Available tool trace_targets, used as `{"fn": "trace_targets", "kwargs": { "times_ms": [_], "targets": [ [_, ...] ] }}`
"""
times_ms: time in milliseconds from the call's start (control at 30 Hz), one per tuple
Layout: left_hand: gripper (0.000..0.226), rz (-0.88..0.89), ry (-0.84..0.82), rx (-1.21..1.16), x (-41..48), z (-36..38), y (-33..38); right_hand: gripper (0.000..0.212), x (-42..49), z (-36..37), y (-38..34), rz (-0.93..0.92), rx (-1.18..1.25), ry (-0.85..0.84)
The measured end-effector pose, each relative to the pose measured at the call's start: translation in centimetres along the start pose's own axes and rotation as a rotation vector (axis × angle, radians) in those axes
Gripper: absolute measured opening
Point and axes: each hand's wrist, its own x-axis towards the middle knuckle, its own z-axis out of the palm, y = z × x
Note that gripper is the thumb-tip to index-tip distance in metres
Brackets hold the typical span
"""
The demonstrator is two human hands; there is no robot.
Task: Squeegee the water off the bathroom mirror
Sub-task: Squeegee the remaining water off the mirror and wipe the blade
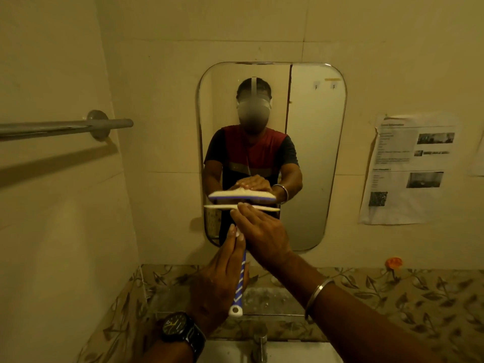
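While a towel rail [65, 126] and taped paper [408, 169] flank the mirror [314, 127], the left hand [220, 281] grips the squeegee [242, 276] handle; the right hand [262, 231] presses straight fingers on its blade.

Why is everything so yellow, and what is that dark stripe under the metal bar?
Head view: dim warm light tints the wall and mirror yellow; head view: the towel bar blocks that light, casting a slanted shadow on the wall below it; head view: the paper sheet has print too blurry to read.
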Motion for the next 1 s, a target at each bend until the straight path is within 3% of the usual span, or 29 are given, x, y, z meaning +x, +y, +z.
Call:
{"fn": "trace_targets", "kwargs": {
  "times_ms": [267,400,600,1000],
  "targets": [
    [0.057,0.056,0.219,-0.004,11.9,-0.2,3.8,0.040,8.3,-6.5,7.9,-0.008,-0.070,0.158],
    [0.054,0.073,0.201,0.036,15.6,1.1,5.7,0.039,9.1,-7.9,11.2,0.000,-0.083,0.159],
    [0.053,0.058,0.178,0.057,13.0,3.1,7.0,0.038,5.3,-6.4,11.3,0.032,-0.088,0.136],
    [0.066,0.013,-0.021,0.010,4.0,4.9,9.0,0.039,-4.7,-4.1,8.5,0.034,-0.023,-0.034]
  ]
}}
